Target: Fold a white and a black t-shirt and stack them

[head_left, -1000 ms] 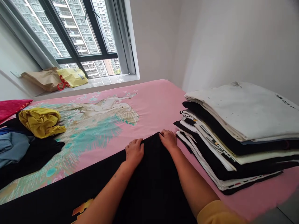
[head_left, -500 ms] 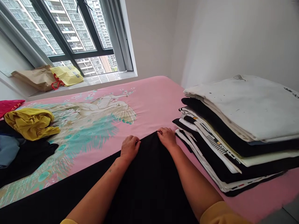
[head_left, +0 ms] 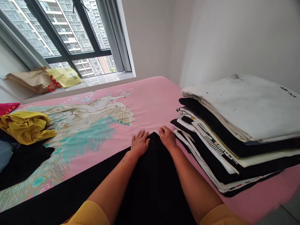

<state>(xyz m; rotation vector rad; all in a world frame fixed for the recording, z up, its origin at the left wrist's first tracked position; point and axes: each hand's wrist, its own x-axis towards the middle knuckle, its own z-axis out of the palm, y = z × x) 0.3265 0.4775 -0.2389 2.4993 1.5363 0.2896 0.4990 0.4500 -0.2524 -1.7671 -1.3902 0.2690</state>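
Observation:
A black garment (head_left: 156, 181) lies spread over the near side of the bed, one part running off to the lower left. Its far edge peaks between my two hands. My left hand (head_left: 140, 144) rests flat on the cloth left of that peak, fingers stretched out and slightly apart. On the other side, my right hand (head_left: 167, 137) is closed with its fingertips pinched at the garment's far right edge. Just right of that hand stands a tall stack of folded clothes (head_left: 243, 109), with a white one on top.
A pink bed sheet (head_left: 152, 103) with a bird print covers the bed. Crumpled clothes lie at the left, among them a mustard-yellow one (head_left: 25, 125) and a black one (head_left: 25, 162). Paper bags (head_left: 64, 76) sit on the windowsill; a wall stands behind the stack.
My left hand has let go of the garment's edge and flattened onto the cloth, slightly right of before. My right hand stays at the far edge. The view has shifted slightly.

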